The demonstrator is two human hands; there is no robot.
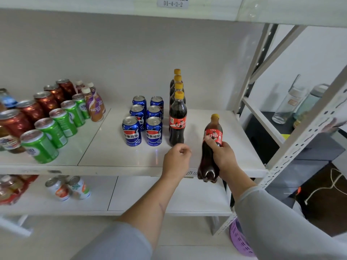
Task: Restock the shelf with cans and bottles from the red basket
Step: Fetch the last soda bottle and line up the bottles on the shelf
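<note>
My right hand (221, 156) grips a cola bottle (211, 147) with a yellow cap and red label, held upright at the shelf's front edge. A row of several matching cola bottles (177, 121) stands on the white shelf (116, 154), running front to back. My left hand (177, 160) hovers just in front of the nearest bottle, fingers loosely curled, holding nothing. Blue Pepsi cans (142, 124) stand in two rows left of the bottles. The red basket is out of view.
Green cans (54, 126), red cans (32, 111) and coffee bottles (95, 106) fill the shelf's left part. The lower shelf holds cans (69, 188) and packed bottles (11, 188). A metal upright (293, 147) bounds the right side. A purple basket (240, 239) sits on the floor.
</note>
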